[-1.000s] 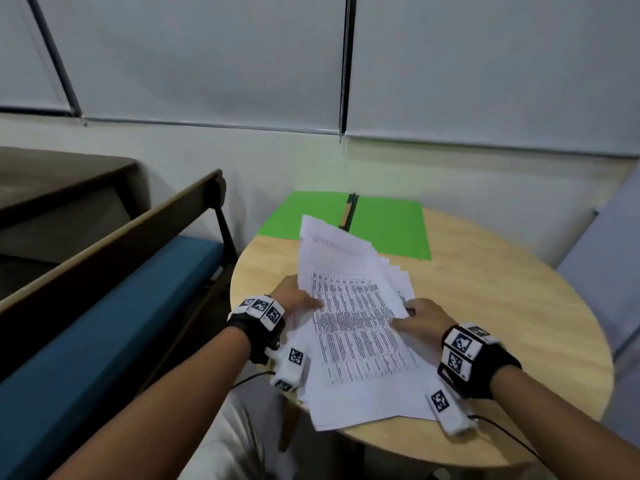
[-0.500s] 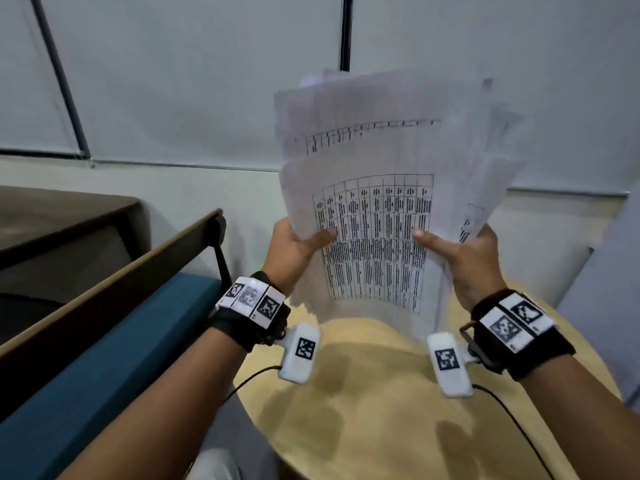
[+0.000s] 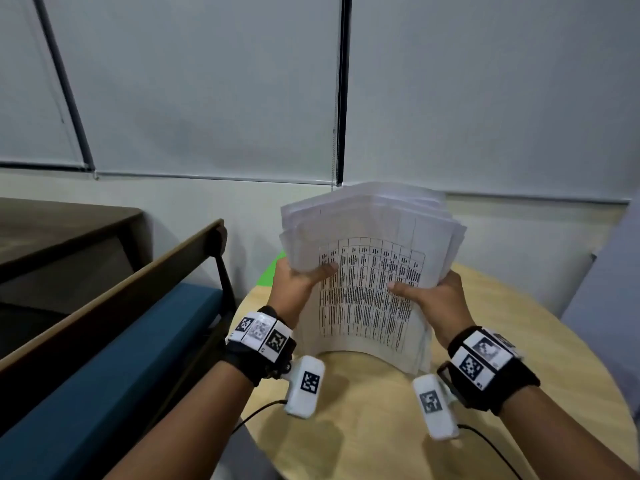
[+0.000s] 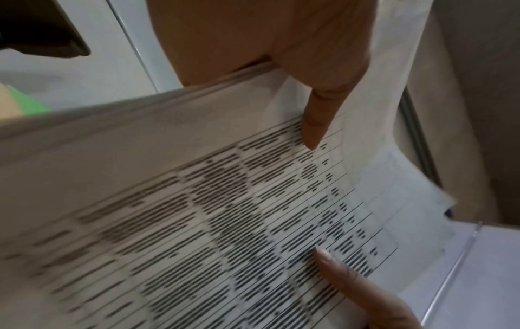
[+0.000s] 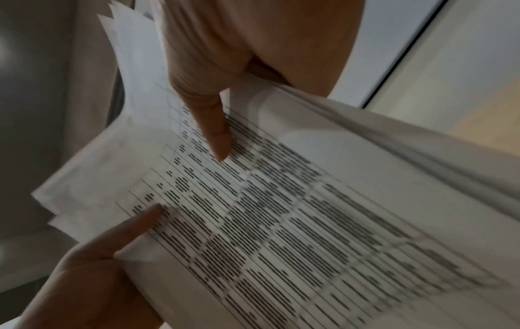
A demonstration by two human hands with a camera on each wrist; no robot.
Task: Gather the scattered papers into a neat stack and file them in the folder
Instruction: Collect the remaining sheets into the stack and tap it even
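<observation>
A stack of white printed papers (image 3: 367,289) stands upright, curved, with its lower edge down on the round wooden table (image 3: 363,427). Its top edges are uneven. My left hand (image 3: 301,278) grips the stack's left side, thumb on the front sheet. My right hand (image 3: 422,292) grips the right side the same way. The left wrist view shows the papers (image 4: 225,222) under my left thumb (image 4: 315,124). The right wrist view shows the papers (image 5: 281,222) under my right thumb (image 5: 216,133). The green folder (image 3: 268,273) lies behind the stack, mostly hidden, with only a sliver showing.
A blue bench (image 3: 104,358) with a dark wooden backrest runs along the table's left side. A pale wall with blinds stands close behind the table. A grey surface (image 3: 609,289) borders the right. Bare tabletop lies between my wrists.
The papers went from lying flat on the table to raised upright in both hands. They have now come down, with the lower edge on the tabletop and the sheets more closely aligned.
</observation>
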